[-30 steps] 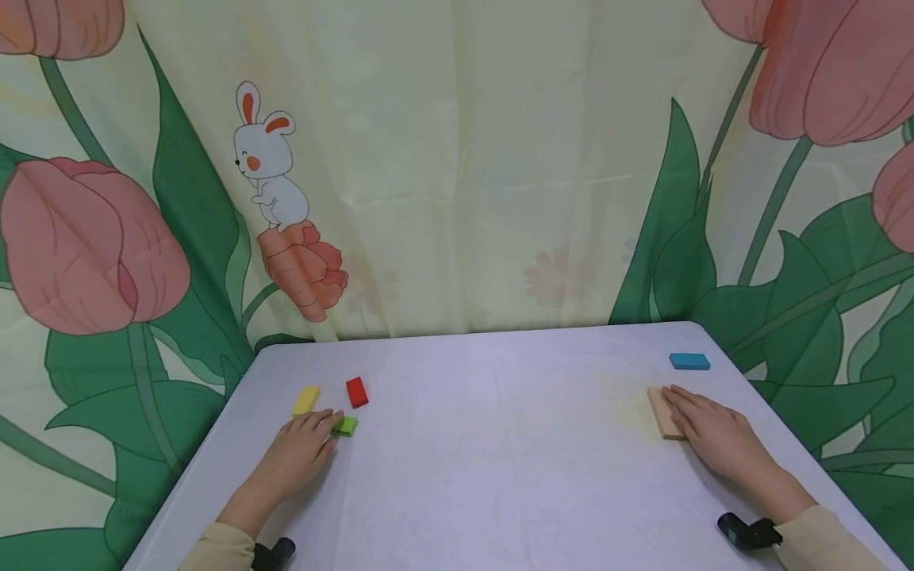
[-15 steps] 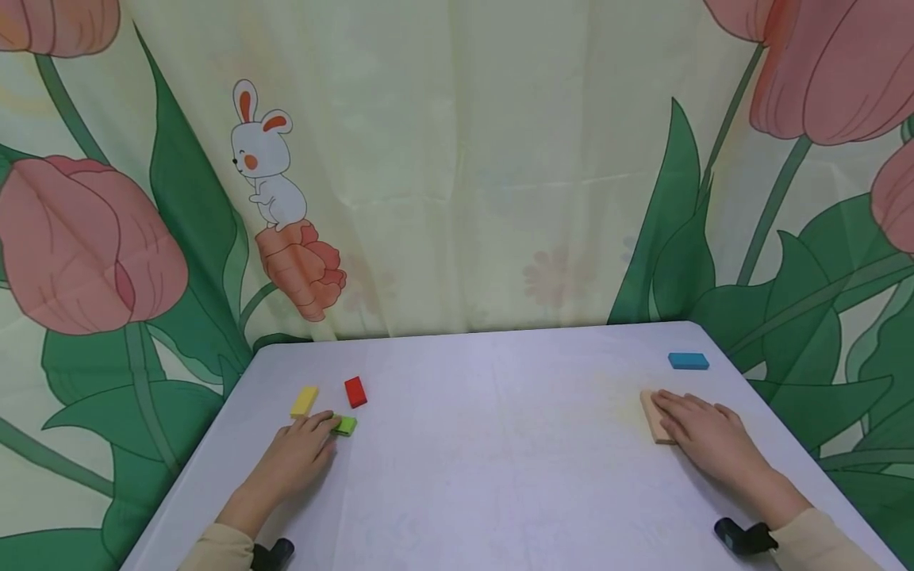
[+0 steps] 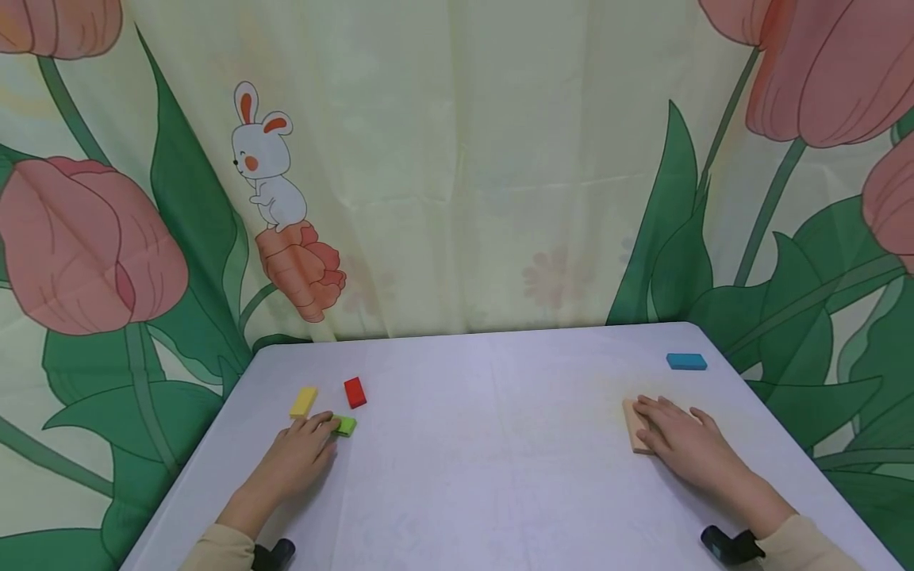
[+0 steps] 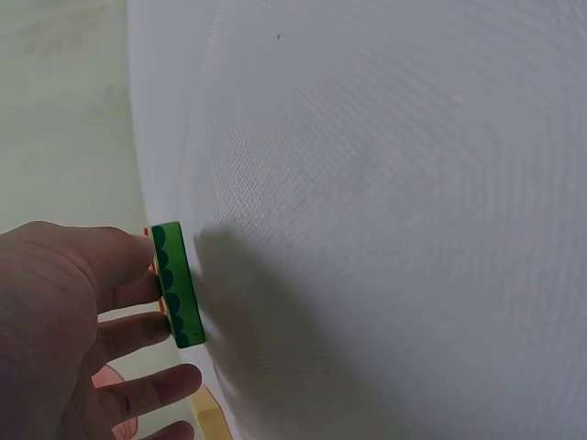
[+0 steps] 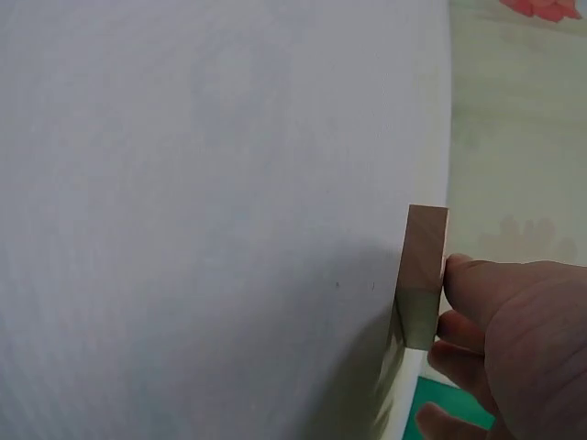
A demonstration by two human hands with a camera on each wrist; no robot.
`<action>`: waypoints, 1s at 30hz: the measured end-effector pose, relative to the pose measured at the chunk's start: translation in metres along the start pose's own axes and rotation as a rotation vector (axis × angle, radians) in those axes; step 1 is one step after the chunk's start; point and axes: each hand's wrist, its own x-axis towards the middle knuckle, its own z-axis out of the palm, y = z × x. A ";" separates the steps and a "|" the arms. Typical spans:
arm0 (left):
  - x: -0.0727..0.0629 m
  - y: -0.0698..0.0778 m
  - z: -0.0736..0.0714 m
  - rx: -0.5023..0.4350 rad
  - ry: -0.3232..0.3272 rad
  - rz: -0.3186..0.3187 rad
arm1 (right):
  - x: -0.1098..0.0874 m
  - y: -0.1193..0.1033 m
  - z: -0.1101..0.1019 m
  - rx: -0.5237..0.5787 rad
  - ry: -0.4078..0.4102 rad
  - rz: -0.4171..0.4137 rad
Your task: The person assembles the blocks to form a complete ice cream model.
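Fingers (image 3: 321, 422) relaxed on green block (image 3: 346, 427), wooden block (image 3: 635, 428); scallops (image 4: 166, 275) in left wrist view only.

There is one yellow block (image 3: 303, 402), one red block (image 3: 355, 392), one green block (image 3: 346, 426), one blue block (image 3: 686, 362) and one wooden block (image 3: 635, 428), five in all, one left hand (image 3: 301, 454), one right hand (image 3: 689, 444), two beige sleeves (image 3: 217, 549), one white table (image 3: 485, 444) and one printed rabbit (image 3: 280, 190)

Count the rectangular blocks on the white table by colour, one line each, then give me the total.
Yellow rectangular block: 1
Red rectangular block: 1
Green rectangular block: 1
Blue rectangular block: 1
Plain wooden rectangular block: 1
Total: 5
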 end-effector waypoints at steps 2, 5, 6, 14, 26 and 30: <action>0.000 0.001 0.000 -0.011 -0.011 -0.006 | -0.001 -0.004 0.001 0.005 -0.001 -0.002; 0.000 0.003 0.000 -0.027 -0.019 -0.012 | -0.002 -0.010 0.001 -0.002 0.003 -0.010; 0.000 0.003 0.000 -0.032 -0.020 -0.013 | -0.002 -0.013 0.001 -0.006 0.004 -0.014; 0.004 0.006 0.002 -0.035 -0.045 -0.034 | -0.002 -0.029 0.005 -0.022 -0.004 -0.044; 0.008 0.014 0.002 -0.023 -0.048 -0.005 | 0.002 -0.054 0.010 -0.015 -0.022 -0.060; 0.010 0.017 0.001 -0.013 -0.042 0.014 | 0.004 -0.060 0.012 -0.015 -0.027 -0.067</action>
